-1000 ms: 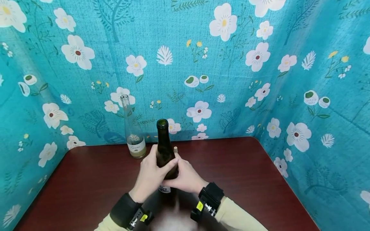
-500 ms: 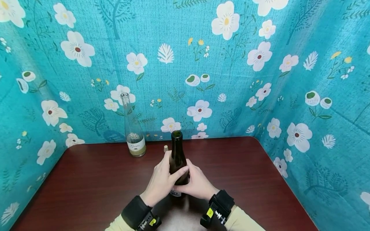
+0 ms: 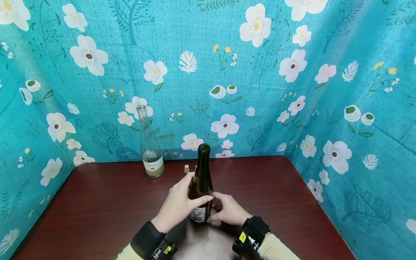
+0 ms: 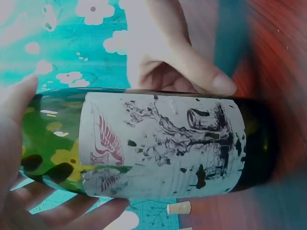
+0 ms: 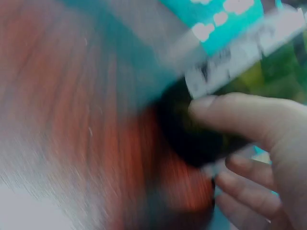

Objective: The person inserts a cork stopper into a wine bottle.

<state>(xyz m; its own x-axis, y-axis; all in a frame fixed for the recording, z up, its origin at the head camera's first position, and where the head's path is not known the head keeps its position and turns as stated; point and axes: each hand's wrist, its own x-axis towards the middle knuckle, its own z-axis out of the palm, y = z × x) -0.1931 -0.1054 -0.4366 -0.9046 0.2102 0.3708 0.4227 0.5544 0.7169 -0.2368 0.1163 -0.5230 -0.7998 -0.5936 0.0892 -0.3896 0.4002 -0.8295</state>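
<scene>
We see a dark green bottle [image 3: 203, 180] standing upright or nearly so, near the middle of the bench [image 3: 276, 202]; we cannot tell whether its base touches the wood. The left grip [image 3: 177, 206] is wrapped round the body above the label [image 4: 163, 143], thumb across the front. The right grip [image 3: 229, 210] is partly spread at the lower side, thumb against the glass; we cannot tell how firmly its fingers bear. We judge the glass stiff, fairly heavy, smooth enough to slip and breakable if knocked. The broad body looks the surest hold, with a second hand low for steadiness. Behind stand a cork [image 3: 186, 168] and a clear bottle [image 3: 154, 164].
</scene>
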